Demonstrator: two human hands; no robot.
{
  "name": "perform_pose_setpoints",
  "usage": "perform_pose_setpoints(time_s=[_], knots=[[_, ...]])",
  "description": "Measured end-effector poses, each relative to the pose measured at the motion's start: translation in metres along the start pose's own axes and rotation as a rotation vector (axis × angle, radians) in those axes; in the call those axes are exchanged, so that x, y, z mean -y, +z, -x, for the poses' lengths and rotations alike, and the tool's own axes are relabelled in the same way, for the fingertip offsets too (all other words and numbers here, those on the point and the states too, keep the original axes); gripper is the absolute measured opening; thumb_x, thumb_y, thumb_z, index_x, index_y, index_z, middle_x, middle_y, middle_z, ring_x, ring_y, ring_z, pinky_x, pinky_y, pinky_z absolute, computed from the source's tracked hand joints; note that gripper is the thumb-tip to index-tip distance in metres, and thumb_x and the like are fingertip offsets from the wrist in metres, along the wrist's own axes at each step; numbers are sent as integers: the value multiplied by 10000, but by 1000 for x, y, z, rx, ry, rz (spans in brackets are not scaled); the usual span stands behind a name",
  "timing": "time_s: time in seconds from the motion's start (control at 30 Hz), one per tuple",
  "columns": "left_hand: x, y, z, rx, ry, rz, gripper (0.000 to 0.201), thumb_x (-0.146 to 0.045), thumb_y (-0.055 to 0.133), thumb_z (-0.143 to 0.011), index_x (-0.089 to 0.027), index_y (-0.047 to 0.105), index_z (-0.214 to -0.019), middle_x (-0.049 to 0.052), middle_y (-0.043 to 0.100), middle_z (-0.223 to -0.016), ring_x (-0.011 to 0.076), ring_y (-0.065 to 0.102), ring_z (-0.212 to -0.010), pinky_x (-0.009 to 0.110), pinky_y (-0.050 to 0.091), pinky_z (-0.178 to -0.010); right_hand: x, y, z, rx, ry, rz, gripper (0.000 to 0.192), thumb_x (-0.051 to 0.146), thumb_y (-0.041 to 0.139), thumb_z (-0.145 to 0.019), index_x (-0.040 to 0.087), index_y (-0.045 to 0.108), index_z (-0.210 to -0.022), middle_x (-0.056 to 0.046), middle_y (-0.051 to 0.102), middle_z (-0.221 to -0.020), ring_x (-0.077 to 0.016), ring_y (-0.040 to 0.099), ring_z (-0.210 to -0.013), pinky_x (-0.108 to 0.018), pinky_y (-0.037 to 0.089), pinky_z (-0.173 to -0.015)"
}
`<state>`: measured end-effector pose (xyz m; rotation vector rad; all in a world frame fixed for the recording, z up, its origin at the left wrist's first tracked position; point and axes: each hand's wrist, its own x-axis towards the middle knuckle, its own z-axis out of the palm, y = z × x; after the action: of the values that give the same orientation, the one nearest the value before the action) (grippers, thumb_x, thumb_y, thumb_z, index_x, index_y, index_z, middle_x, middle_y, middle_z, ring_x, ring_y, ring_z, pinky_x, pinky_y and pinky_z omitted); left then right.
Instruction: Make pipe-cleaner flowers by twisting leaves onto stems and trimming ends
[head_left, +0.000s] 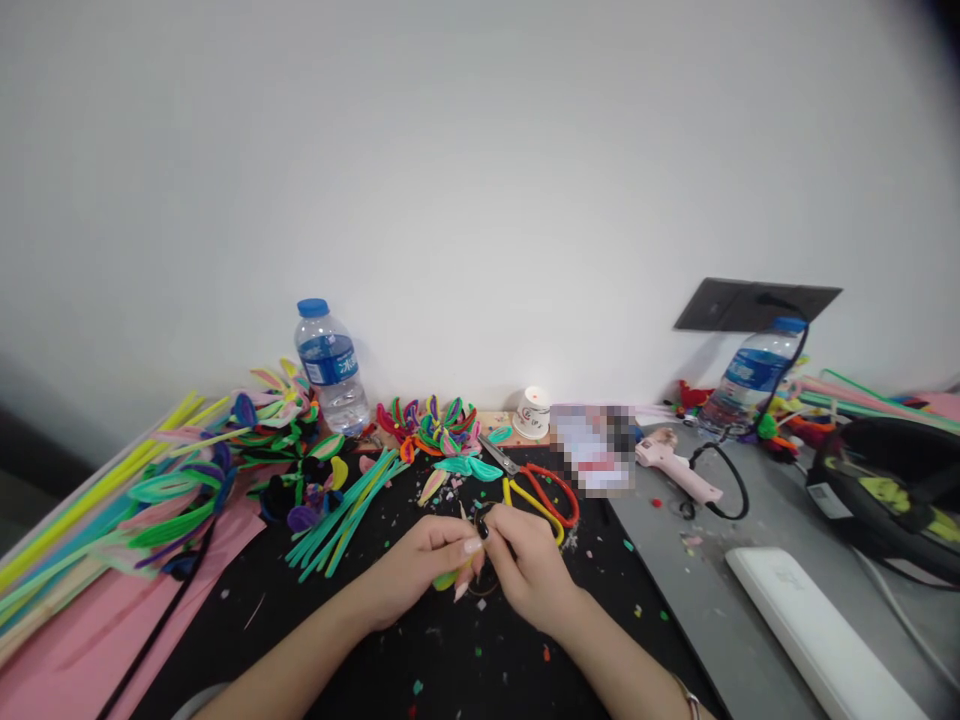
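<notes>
My left hand [427, 560] and my right hand [534, 572] meet over the black mat [330, 640], fingertips pinched close together. Below the left fingers shows a yellow-green pipe cleaner piece [444, 580], mostly covered by that hand. A small dark loop [481, 518] sits at the right fingertips; its kind is too small to make out. Just beyond the hands lie red-and-yellow-handled scissors [551, 495], a turquoise pipe cleaner leaf shape [469, 467] and a bundle of teal pipe cleaners [345, 520].
Pipe cleaner flowers [431, 425] and a paper cup [532, 412] stand by the wall. A water bottle [330, 365] is at left, another [754, 375] at right. A pink glue gun [679, 468], a white box-like device [817, 630] and a black bowl-like object [885, 500] occupy the right.
</notes>
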<state>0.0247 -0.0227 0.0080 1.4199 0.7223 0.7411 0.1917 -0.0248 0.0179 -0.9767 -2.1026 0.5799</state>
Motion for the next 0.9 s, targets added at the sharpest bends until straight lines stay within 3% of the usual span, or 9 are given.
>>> perform_pose_setpoints(time_s=[0.07, 0.2, 0.3, 0.4, 0.73, 0.8, 0.9], knots=[[0, -1, -2, -85, 45, -102, 367, -404, 440, -870, -147, 561, -639, -17, 511, -555, 106, 462, -537, 222, 371, -566, -8, -4, -2, -52, 72, 71, 214, 185, 363, -876, 201, 408, -668, 11, 449, -619, -130, 443, -571, -234, 322, -550], [-2, -9, -5, -289, 159, -354, 373, -342, 391, -893, -174, 528, -590, -15, 539, -580, 138, 524, -644, 268, 415, -755, -27, -15, -8, -234, 362, 364, 106, 227, 441, -830, 178, 477, -918, -62, 553, -832, -196, 533, -779, -280, 383, -681], [-2, -14, -6, -401, 189, -423, 363, -322, 388, -890, -180, 513, -581, -6, 547, -612, 159, 541, -730, 284, 394, -835, -37, -18, -9, -151, 486, 587, 362, 215, 548, -706, 140, 475, -1053, -125, 550, -978, -255, 531, -907, -315, 391, -746], [-3, -14, -5, -471, 144, -434, 354, -314, 386, -889, -172, 519, -594, 0, 557, -649, 151, 528, -681, 270, 401, -775, -39, -18, -9, -34, 588, 683, 384, 194, 539, -669, 130, 489, -1045, -130, 558, -963, -259, 556, -883, -313, 399, -730], [-1, -17, -4, -533, 148, -378, 297, -330, 396, -892, -175, 541, -685, -21, 522, -597, 147, 512, -643, 238, 383, -678, -39, -29, -12, 68, 802, 652, 188, 224, 518, -660, 157, 487, -833, -116, 624, -791, -272, 615, -746, -294, 366, -572], [0, -19, -4, -546, 142, -366, 296, -342, 398, -891, -177, 539, -690, -24, 523, -595, 145, 506, -622, 235, 381, -650, -42, -31, -12, 18, 821, 620, 177, 239, 522, -661, 169, 477, -817, -106, 623, -770, -263, 611, -724, -289, 356, -560], [-2, -21, -5, -558, 135, -356, 300, -347, 394, -891, -178, 542, -692, -25, 523, -599, 142, 499, -599, 232, 376, -622, -44, -34, -12, -158, 738, 535, 175, 263, 525, -685, 177, 456, -821, -85, 609, -763, -229, 588, -711, -273, 357, -569]])
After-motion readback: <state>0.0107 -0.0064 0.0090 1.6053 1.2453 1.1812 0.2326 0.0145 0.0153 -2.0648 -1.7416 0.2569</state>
